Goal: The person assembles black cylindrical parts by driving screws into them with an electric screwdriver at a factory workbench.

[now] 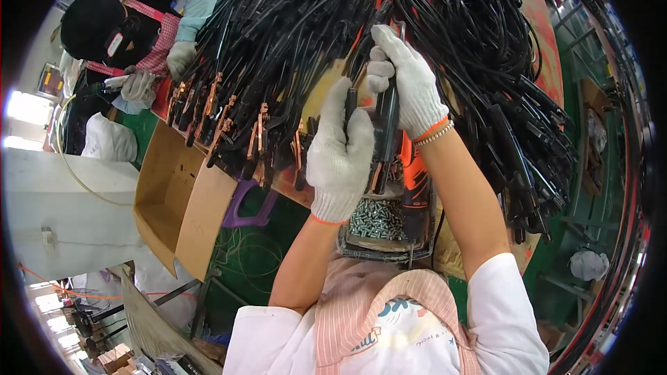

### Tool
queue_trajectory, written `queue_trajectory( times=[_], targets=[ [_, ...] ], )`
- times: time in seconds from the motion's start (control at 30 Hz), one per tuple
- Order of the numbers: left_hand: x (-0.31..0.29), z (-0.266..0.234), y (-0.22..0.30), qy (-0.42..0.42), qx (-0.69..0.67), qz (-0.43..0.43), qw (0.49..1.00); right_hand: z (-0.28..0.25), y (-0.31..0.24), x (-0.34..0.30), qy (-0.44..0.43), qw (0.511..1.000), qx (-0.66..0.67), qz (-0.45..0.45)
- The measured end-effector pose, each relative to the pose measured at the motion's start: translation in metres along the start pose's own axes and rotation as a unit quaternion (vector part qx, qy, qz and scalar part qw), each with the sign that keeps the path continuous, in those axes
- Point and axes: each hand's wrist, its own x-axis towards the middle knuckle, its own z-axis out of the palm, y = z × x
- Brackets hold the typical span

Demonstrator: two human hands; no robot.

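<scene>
At far left, a co-worker (170,35) in a checked apron has gloved hands at the edge of the heap; a cardboard box (198,215) stands open below. Next come copper-coloured clamp ends (260,128) on black cables (278,48). The left hand (339,167), gloved, has thumb and forefinger only a narrow gap apart, with a short black piece (351,105) between them; whether they press on it cannot be told. The item in hand, a long black handle (386,125), lies between the two hands, above a bin of small screws (377,219). The right hand (411,83), gloved, has its fingers curled about the upper part of this handle. Judged by appearance, the handle is stiff, of moderate weight and not fragile; its smooth surface may slip under knit gloves, and any attached cable would drag. Recommended hold: right hand around the upper barrel, left hand steadying the lower portion, clear of the ends. Just right of the handle is an orange-and-black power tool (415,173). At far right, a further heap of black holders (517,139) is noted.
</scene>
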Motion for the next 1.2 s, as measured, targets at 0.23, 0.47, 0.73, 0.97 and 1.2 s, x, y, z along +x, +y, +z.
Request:
queue_trajectory(
  times=[0.23, 0.47, 0.73, 0.97, 1.2],
  targets=[
    [0.007, -0.002, 0.003, 0.037, 0.016, 0.058, 0.997, 0.012, 0.004, -0.003, -0.051, 0.998, 0.036, -0.001],
    [0.008, -0.005, -0.014, 0.009, 0.084, 0.211, 0.974, 0.003, 0.006, 0.004, -0.015, 0.999, 0.000, -0.029],
    [-0.007, -0.003, -0.023, -0.175, 0.086, -0.079, 0.978, 0.051, -0.017, -0.042, 0.201, 0.954, -0.223, -0.017],
    [-0.047, 0.001, -0.001, -0.166, -0.178, -0.374, 0.895, -0.042, -0.007, -0.067, -0.013, 0.626, -0.707, -0.330],
    [-0.061, -0.026, -0.029, -0.162, -0.294, -0.471, 0.816, -0.092, 0.021, -0.125, 0.026, 0.704, -0.693, -0.155]
  ],
)
